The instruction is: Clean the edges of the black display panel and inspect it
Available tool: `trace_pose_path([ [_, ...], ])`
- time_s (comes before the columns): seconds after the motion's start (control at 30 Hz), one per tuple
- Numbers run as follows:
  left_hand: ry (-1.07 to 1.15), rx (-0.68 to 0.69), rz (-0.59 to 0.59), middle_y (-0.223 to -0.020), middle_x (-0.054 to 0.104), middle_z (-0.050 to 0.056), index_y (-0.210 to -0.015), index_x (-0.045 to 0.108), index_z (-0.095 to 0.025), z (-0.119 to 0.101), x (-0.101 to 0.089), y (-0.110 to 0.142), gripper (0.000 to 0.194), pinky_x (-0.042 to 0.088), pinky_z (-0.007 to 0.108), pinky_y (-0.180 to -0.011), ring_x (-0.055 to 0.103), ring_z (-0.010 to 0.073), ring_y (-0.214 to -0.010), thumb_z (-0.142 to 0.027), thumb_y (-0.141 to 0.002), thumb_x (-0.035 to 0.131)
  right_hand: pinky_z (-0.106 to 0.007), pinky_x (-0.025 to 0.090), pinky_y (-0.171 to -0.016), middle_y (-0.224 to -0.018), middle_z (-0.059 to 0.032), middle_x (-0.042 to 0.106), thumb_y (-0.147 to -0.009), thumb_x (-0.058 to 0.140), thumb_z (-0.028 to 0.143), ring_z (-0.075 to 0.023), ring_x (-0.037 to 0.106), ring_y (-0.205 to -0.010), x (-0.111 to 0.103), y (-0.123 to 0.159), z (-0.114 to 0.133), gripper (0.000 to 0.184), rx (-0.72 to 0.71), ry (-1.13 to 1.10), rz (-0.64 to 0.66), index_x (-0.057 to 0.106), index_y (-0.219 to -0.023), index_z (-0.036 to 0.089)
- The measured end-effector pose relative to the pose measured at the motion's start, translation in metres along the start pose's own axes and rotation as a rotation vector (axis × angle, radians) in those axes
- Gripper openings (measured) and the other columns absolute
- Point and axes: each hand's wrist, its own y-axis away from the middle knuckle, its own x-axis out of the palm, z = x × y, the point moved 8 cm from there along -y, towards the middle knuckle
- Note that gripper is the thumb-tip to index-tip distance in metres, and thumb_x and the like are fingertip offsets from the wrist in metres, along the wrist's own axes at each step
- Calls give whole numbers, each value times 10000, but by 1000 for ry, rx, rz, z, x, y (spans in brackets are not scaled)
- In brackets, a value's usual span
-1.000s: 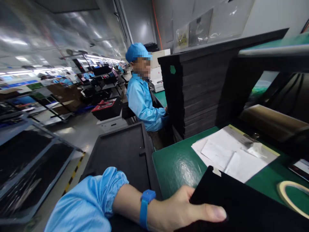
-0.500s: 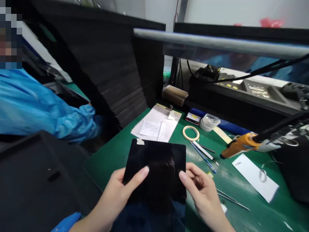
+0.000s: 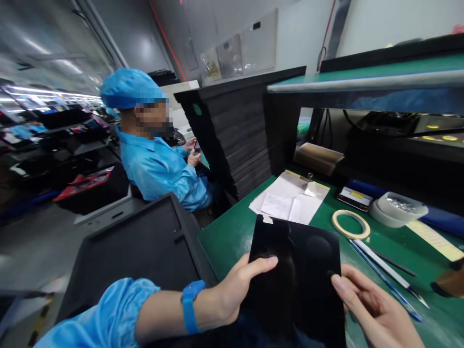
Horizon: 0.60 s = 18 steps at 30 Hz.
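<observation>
A flat, glossy black panel (image 3: 297, 280), like a tablet screen, is held up in front of me above the green worktop. It carries a small piece of whitish tape (image 3: 267, 219) at its top left corner. My left hand (image 3: 241, 285) grips the panel's left edge, thumb lying on its face. On the right edge, my right hand (image 3: 369, 299) pinches it between thumb and bent fingers. A blue band (image 3: 192, 305) circles my left wrist. Just beyond the panel lies a clipboard with papers (image 3: 286, 195); a tape roll (image 3: 351, 224) rests to its right.
Left of the worktop (image 3: 224, 246) is a black foam tray (image 3: 134, 246). A co-worker in blue (image 3: 155, 159) sits beyond it, beside a tall stack of black trays (image 3: 246, 130). A blue pen (image 3: 386, 280), a craft knife (image 3: 391, 266) and a white tub (image 3: 400, 208) lie to the right.
My view has swung left, bringing the black tray and the seated co-worker further into sight. Both hands still hold the panel, which now appears further right in the picture.
</observation>
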Motion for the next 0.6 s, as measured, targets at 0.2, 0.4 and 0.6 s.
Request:
trace_pose_path([
  [0.2, 90, -97, 48, -941, 884, 109, -975, 855, -160, 4, 7, -3, 250, 617, 483, -1037, 838, 326, -1006, -390, -949, 758, -208, 597, -508, -629, -37, 668, -986, 717, 749, -215, 679, -517, -9, -10, -2, 560, -71, 188, 1, 797, -1085, 203],
  [0.4, 61, -115, 17, -1160, 887, 96, -1062, 847, -189, 5, 2, -1, 218, 467, 482, -1263, 727, 339, -1368, -370, -944, 823, -258, 567, -493, -996, -120, 788, -962, 723, 774, -261, 768, -721, -28, -8, 15, 622, -248, 458, -175, 738, -1229, 212],
  [0.6, 154, -125, -86, -1068, 890, 120, -1034, 825, -168, 4, -2, -9, 201, 509, 529, -1225, 764, 365, -1315, -342, -1010, 727, -285, 502, -603, -757, -73, 672, -1088, 559, 739, -234, 681, -693, 60, 32, 32, 555, -536, 641, -164, 703, -980, 215],
])
